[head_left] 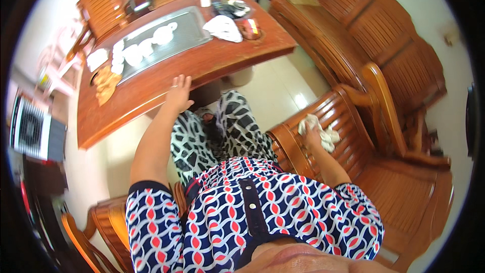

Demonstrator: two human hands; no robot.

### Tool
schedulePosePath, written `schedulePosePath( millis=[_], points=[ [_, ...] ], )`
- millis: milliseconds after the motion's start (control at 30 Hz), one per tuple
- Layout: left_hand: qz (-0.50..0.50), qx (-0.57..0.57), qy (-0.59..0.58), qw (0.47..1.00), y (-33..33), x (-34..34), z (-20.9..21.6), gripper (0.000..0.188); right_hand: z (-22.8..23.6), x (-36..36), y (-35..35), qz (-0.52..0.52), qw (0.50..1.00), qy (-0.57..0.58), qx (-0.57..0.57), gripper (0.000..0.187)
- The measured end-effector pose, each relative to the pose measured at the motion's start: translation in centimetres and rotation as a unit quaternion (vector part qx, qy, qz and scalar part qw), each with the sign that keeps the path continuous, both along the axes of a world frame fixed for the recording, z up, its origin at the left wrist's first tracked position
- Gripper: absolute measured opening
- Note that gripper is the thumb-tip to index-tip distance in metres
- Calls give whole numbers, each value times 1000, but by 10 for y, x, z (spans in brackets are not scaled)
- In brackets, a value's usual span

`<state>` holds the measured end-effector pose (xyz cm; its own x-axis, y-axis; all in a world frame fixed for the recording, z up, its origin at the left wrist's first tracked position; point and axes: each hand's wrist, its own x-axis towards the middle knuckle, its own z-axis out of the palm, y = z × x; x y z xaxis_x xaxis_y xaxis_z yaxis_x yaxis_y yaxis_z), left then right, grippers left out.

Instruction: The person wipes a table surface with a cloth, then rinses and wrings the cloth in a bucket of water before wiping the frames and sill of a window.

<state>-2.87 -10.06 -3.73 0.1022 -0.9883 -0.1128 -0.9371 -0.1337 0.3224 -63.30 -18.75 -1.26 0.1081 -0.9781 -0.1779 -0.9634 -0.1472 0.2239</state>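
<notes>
My right hand [311, 135] grips a pale cloth [328, 137], bunched up and pressed onto the slatted seat of a brown wooden bench [343, 110] to my right. Part of the cloth sticks out past my fingers on both sides. At the front edge of the wooden table [222, 65], my left hand [179, 94] is open with its fingers stretched out. Nothing is held in it. Whether its fingertips rest on the tabletop or hover just over it, I cannot tell.
On the table stand a tea tray [189, 33] with several white cups, a white cloth or bag [223, 29] and a wooden carving [107, 85]. A long wooden sofa [364, 25] lines the right. Wooden chairs stand far left and behind me; a pink plastic chair [63, 60] is at left.
</notes>
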Motion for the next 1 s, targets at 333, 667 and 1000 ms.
schedulePosePath(
  millis=[333, 667, 1000],
  points=[
    [-32, -14, 220, 975, 71, -27, -2, 78, 20, -67, -25, -15, 892, -414, 182, 46],
    [149, 261, 308, 903, 393, -50, 29, 61, 31, 87, 68, 60, 851, -228, 469, 32],
    [191, 5, 213, 958, 413, -36, 20, 45, 35, 123, 57, 259, 899, 45, 349, 56]
  ],
)
